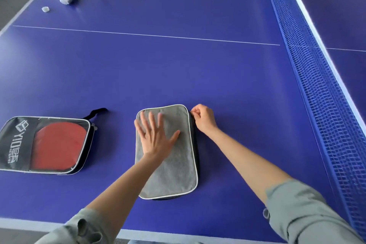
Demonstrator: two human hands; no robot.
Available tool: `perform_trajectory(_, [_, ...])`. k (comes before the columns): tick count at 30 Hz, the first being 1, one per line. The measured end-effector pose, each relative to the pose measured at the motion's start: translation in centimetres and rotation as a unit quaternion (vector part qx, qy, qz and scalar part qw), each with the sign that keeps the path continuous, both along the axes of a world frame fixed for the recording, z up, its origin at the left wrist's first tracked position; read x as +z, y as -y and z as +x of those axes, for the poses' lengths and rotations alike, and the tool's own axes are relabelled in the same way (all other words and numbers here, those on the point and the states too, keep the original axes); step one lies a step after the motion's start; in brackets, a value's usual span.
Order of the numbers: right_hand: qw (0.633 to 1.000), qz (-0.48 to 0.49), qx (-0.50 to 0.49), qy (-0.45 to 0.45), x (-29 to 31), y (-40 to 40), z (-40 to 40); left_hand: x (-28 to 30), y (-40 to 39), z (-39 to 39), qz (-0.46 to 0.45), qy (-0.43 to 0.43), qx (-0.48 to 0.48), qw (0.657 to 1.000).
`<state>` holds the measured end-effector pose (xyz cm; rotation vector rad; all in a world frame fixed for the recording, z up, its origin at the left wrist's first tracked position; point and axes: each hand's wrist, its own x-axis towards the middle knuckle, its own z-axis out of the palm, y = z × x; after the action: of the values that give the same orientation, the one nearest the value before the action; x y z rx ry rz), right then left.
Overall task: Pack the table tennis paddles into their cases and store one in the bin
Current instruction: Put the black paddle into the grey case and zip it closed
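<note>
grey case (174,166) lies flat near the front edge of the blue table (178,69), a soft, fuzzy fabric rectangle with rounded corners and pale piping. left hand (156,136) rests on it open, fingers spread, holding nothing. right hand (204,118) is closed in a pinch at the far right corner of the case; what it pinches is too small to tell. well apart on the left lies a black case (17,144) with a clear window showing a red paddle (59,146).
</note>
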<state>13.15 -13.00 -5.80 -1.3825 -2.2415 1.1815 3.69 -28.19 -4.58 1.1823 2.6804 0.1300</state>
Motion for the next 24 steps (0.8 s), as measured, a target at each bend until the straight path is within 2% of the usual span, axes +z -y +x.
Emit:
perform_trajectory(2, [0.998, 0.016, 0.052, 0.011, 0.1, -1.0, -0.7, -0.8, -0.3, -0.6, 0.046, -0.001, -0.126, 0.991])
perform_trajectory(4, [0.995, 0.027, 0.096, 0.019, 0.0, -1.6, -1.0, -1.7, -0.5, -0.9, 0.045, -0.001, -0.186, 0.982])
perform_trajectory(8, [0.988, 0.060, 0.142, 0.029, -0.6, -2.0, -0.4, -2.6, -0.6, -1.1, 0.031, -0.013, -0.164, 0.986])
perform_trajectory(18, [0.988, 0.103, 0.114, -0.010, -0.9, 2.5, 4.4, -2.8, -0.6, -1.0, 0.040, -0.027, -0.147, 0.988])
perform_trajectory(24, [0.994, 0.084, 0.068, -0.029, -0.7, 8.2, 8.8, -2.9, -0.5, -1.0, 0.040, -0.028, -0.148, 0.988])
